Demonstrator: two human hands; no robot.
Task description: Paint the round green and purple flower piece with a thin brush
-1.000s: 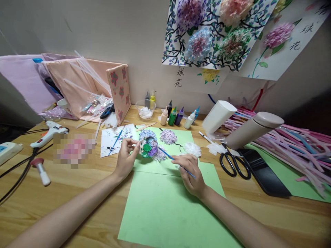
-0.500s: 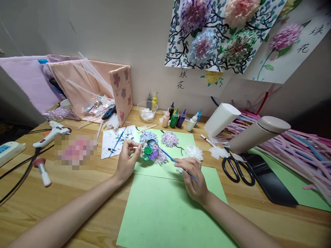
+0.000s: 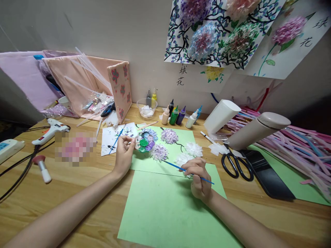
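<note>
My left hand point(image 3: 124, 151) pinches the edge of a small round paint palette point(image 3: 144, 142) with green and purple paint in its wells. My right hand point(image 3: 198, 175) grips a thin blue paintbrush point(image 3: 172, 164), its tip at the lower edge of a pale purple paper flower point(image 3: 158, 152); whether it touches, I cannot tell. A blue-purple flower point(image 3: 151, 133) is partly hidden behind the palette. Another purple flower point(image 3: 169, 136) and white paper flowers point(image 3: 193, 149) lie on the green paper point(image 3: 165, 206), where a dark painted branch shows.
A second brush point(image 3: 117, 139) rests on paint-spotted white paper point(image 3: 106, 139). Paint bottles point(image 3: 173, 116) and a clear bowl point(image 3: 146, 109) stand behind. Scissors point(image 3: 236, 167), a black phone point(image 3: 267, 177) and a tumbler point(image 3: 258, 131) are right; a glue gun point(image 3: 50, 131) is left.
My right hand has drawn the brush away from the palette, down and to the right, to the pale purple flower. The palette has shifted left, uncovering more of that flower.
</note>
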